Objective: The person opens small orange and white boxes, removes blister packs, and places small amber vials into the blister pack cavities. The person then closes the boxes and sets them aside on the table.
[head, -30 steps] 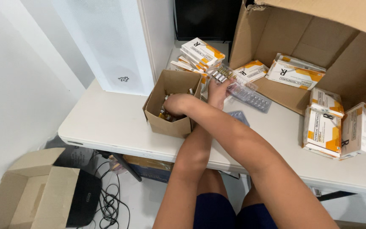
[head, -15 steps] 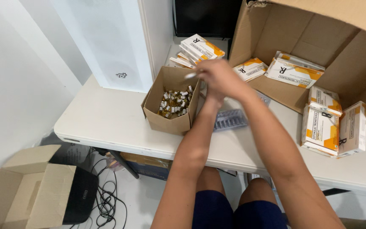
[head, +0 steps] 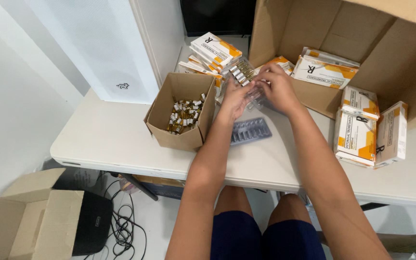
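1. Clear plastic catches the eye: both hands are closed on a tray of small vials [head: 242,77], held up over the white table [head: 107,139], just right of the small brown box [head: 181,111].
2. The left hand [head: 235,98] grips the tray's near edge with fingers curled; the right hand [head: 276,89] pinches it from the far side.
3. A second ago the left hand was down inside the small box; now it is out and up at the tray, and the loose vials [head: 185,115] lying in the box show plainly.
4. Half a second ago the hands were lifted together over the box's right rim; they have since shifted right and away from it.
5. An empty grey tray [head: 250,131] lies flat on the table just below the hands.
6. White and orange cartons [head: 362,127] stand at the right beside the big cardboard box [head: 343,43], unmoved.
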